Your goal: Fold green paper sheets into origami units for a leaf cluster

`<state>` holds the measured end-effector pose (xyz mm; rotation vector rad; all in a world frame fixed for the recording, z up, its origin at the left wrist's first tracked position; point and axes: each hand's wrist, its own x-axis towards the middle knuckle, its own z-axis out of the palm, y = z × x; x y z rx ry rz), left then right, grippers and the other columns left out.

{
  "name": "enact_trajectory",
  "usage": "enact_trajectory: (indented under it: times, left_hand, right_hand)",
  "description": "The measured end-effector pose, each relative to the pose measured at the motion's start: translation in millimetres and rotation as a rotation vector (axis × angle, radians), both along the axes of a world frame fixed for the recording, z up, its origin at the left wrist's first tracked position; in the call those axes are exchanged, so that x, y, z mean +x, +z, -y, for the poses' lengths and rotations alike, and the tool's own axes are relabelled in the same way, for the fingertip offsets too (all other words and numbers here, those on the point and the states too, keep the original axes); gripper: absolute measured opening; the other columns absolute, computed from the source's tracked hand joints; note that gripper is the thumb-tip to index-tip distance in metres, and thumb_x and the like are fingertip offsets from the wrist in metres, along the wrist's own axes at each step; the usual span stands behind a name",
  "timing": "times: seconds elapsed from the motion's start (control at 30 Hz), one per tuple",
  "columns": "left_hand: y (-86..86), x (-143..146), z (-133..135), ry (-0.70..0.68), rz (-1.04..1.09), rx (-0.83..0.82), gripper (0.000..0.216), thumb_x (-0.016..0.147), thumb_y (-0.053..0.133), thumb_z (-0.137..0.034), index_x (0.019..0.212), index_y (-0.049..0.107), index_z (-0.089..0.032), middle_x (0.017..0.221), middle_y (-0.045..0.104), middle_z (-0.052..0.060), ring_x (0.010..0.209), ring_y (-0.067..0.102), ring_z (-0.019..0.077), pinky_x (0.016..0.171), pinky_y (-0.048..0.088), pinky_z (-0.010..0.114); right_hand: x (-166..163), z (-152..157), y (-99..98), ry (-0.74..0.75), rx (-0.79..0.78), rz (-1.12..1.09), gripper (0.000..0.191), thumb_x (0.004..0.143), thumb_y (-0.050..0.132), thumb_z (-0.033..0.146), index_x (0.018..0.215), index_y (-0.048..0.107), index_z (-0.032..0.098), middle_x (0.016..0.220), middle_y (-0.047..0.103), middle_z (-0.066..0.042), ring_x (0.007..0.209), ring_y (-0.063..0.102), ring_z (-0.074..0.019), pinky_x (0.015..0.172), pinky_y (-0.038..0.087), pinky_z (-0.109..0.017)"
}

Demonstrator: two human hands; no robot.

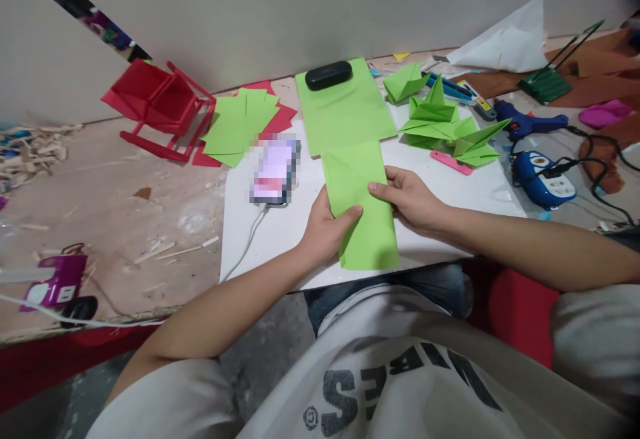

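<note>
A long green strip of paper (356, 171) is held over the white board (305, 239). My left hand (327, 226) grips its left edge, thumb on top and fingers hidden beneath. From the right side my right hand (413, 198) pinches the same paper, its thumb lying on the upper face. Just beyond the strip is a stack of green sheets (345, 116) with a black oblong case (329, 76) on top. Folded green paper pieces (433, 106) sit in a group past my right hand. Left of the paper lies a phone (275, 171) with a white cable.
A red miniature chair (160, 109) stands at the left near more green sheets (243, 122). A pink cutter (451, 162), a blue glue gun (530, 119) and a blue corded device (544, 179) are at the right. Wood sticks and a purple device (60, 282) lie left.
</note>
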<state>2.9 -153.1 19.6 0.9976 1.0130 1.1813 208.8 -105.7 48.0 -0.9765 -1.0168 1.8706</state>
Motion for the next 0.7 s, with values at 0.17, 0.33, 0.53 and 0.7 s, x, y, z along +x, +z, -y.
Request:
enact_trajectory:
  times: [0.17, 0.33, 0.53, 0.7]
  left_hand:
    - [1.9, -1.0, 4.2, -0.005, -0.055, 0.019, 0.07, 0.092, 0.105, -0.061, 0.138, 0.071, -0.022, 0.135, 0.089, 0.015, 0.117, 0.089, 0.0315, 0.099, 0.075, 0.044]
    - [7.6, -4.0, 3.7, -0.009, -0.035, 0.043, 0.064, 0.098, 0.101, -0.057, 0.141, 0.067, -0.025, 0.131, 0.09, 0.011, 0.109, 0.09, 0.0279, 0.094, 0.076, 0.04]
    - [7.1, -6.3, 3.0, 0.018, -0.061, 0.035, 0.075, 0.1, 0.098, -0.056, 0.153, 0.051, -0.031, 0.126, 0.09, 0.007, 0.102, 0.092, 0.0277, 0.089, 0.077, 0.041]
    - [2.7, -8.5, 0.5, -0.008, -0.026, -0.053, 0.075, 0.1, 0.097, -0.049, 0.154, 0.047, -0.032, 0.112, 0.09, 0.003, 0.088, 0.091, 0.0274, 0.082, 0.077, 0.043]
  right_hand:
    - [4.9, 3.0, -4.4, 0.037, 0.059, -0.006, 0.066, 0.066, 0.12, 0.054, 0.11, 0.083, 0.022, 0.103, 0.091, -0.005, 0.095, 0.085, -0.0247, 0.084, 0.071, -0.036]
    - [9.7, 1.8, -3.0, 0.019, 0.08, 0.087, 0.068, 0.073, 0.114, 0.069, 0.109, 0.08, 0.023, 0.078, 0.078, 0.003, 0.058, 0.062, -0.0126, 0.05, 0.049, -0.026]
    - [10.4, 1.2, -5.7, 0.097, 0.127, 0.193, 0.073, 0.079, 0.102, 0.086, 0.104, 0.078, 0.021, 0.057, 0.063, 0.005, 0.043, 0.05, -0.0117, 0.039, 0.036, -0.028]
    - [12.6, -0.2, -6.1, 0.124, 0.122, 0.21, 0.074, 0.081, 0.097, 0.092, 0.098, 0.071, 0.024, 0.053, 0.064, 0.004, 0.042, 0.056, -0.0142, 0.039, 0.041, -0.027]
